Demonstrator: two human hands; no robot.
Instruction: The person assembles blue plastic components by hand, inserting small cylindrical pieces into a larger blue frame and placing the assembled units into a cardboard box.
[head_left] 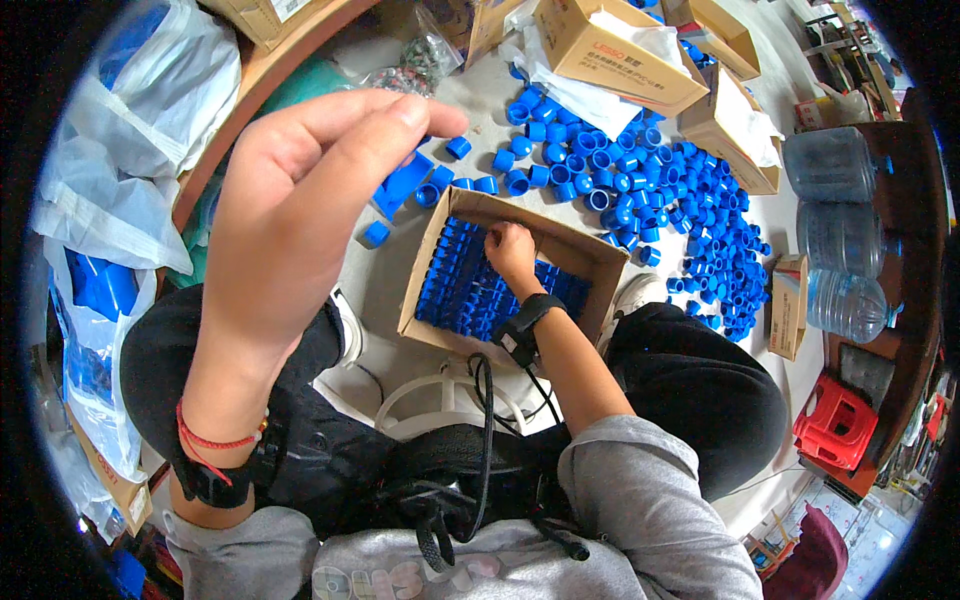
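Note:
My left hand (300,185) is raised close to the view, its thumb and forefinger closed together. A bit of blue shows just under its fingertips; whether they hold it cannot be made out. My right hand (512,255) reaches down into an open cardboard box (420,275) between my legs. Its fingers are curled onto rows of small blue plastic pieces (460,295) that look like pipe clips, packed side by side. What those fingers hold is hidden. A flat blue piece (403,187) lies on the floor beyond my left hand.
Many loose blue plastic caps (640,180) spread over the floor beyond the box. Cardboard cartons (610,65) stand behind them. Large clear water bottles (840,235) and a red stool (836,422) are at the right. White sacks (140,120) fill the left side.

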